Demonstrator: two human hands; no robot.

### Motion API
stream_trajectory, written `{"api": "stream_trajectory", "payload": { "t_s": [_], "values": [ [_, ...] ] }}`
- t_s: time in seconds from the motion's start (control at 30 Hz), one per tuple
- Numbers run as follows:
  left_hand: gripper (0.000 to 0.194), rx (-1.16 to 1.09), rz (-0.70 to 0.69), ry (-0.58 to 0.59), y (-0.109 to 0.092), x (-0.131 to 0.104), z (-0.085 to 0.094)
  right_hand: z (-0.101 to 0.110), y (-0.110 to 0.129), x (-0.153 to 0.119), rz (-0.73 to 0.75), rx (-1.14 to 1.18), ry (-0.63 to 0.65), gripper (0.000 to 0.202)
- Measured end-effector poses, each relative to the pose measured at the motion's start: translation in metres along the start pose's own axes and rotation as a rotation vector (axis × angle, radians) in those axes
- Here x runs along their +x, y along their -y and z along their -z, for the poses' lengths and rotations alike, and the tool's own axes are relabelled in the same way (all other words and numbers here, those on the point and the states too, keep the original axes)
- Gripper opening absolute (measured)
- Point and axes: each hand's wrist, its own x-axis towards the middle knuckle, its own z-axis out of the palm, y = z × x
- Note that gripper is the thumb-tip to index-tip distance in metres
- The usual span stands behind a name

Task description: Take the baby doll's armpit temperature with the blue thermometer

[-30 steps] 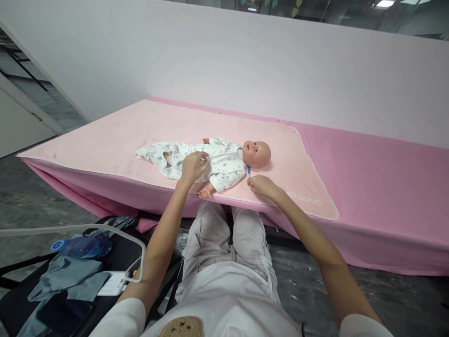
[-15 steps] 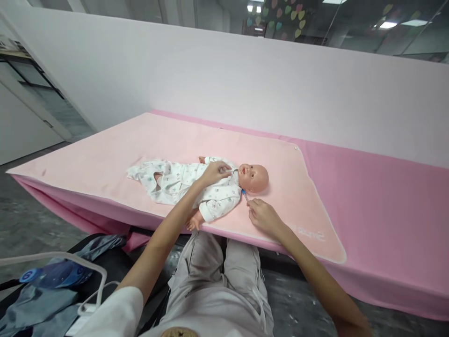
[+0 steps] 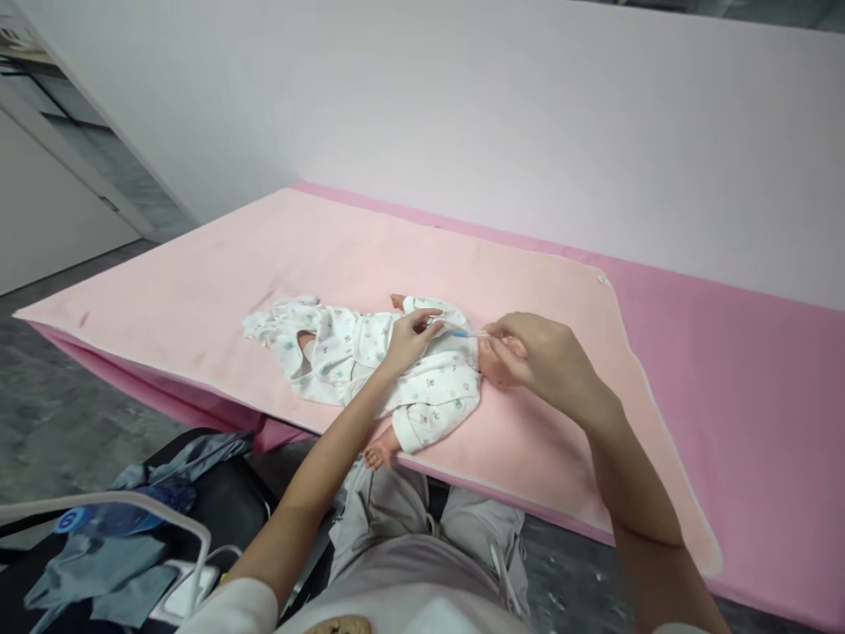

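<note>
A baby doll in white patterned clothes (image 3: 436,383) lies on its back on a light pink mat (image 3: 343,238), its head to the right. My left hand (image 3: 413,339) rests over the doll's chest, thumb and fingers curled round something small and pale that I cannot make out. My right hand (image 3: 538,357) is above the doll's head, partly hiding it, and pinches a thin clear stick with a blue tip (image 3: 460,334). The blue tip points left, close to my left fingertips.
Pink cloth (image 3: 745,396) covers the table under the mat. A white partition (image 3: 495,114) stands behind. At the lower left, a black chair holds a bottle (image 3: 125,515), grey cloth (image 3: 99,563) and a white device (image 3: 188,594).
My right hand has moved up and left from beside the doll's neck to over its head, carrying the blue-tipped stick. My left hand stays at the chest. The camera view has tilted down.
</note>
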Motion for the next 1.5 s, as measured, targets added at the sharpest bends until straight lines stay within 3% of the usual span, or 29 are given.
{"api": "stream_trajectory", "payload": {
  "t_s": [0.17,0.33,0.47,0.67,0.87,1.0,1.13,1.27,1.3,1.4,1.5],
  "values": [
    [0.029,-0.294,0.082,-0.097,0.008,0.004,0.001,-0.036,0.011,0.043,0.013,-0.168,0.229,0.022],
    [0.026,-0.385,0.103,-0.066,0.007,0.005,0.003,-0.061,0.009,0.047,-0.029,-0.319,0.306,0.021],
    [0.024,-0.462,0.102,0.002,0.002,0.003,0.007,-0.077,0.001,0.052,0.006,-0.303,0.472,0.013],
    [0.026,-0.43,0.135,0.089,-0.001,0.001,0.01,-0.086,-0.018,0.061,0.009,-0.181,0.448,0.013],
    [0.03,-0.264,0.114,0.057,-0.004,-0.002,0.006,-0.086,-0.034,0.063,0.074,-0.084,0.518,0.02],
    [0.033,-0.116,0.065,0.057,-0.016,-0.001,0.004,-0.089,-0.041,0.067,0.04,-0.128,0.436,0.02],
    [0.035,0.081,0.049,-0.077,-0.021,0.029,0.009,-0.091,-0.044,0.069,-0.006,-0.241,0.274,0.025],
    [0.032,0.529,-0.066,-0.155,0.003,0.069,0.007,-0.095,-0.04,0.07,0.022,-0.269,0.303,0.026],
    [0.031,0.636,-0.073,-0.124,0.012,0.074,0.004,-0.097,-0.039,0.07,0.027,-0.277,0.335,0.026],
    [0.034,0.831,-0.042,0.14,0.033,0.078,-0.003,-0.101,-0.033,0.07,0.022,-0.297,0.403,0.025],
    [0.042,0.925,0.001,0.17,0.039,0.073,-0.004,-0.102,-0.028,0.07,0.013,-0.309,0.403,0.026]
  ]
}}
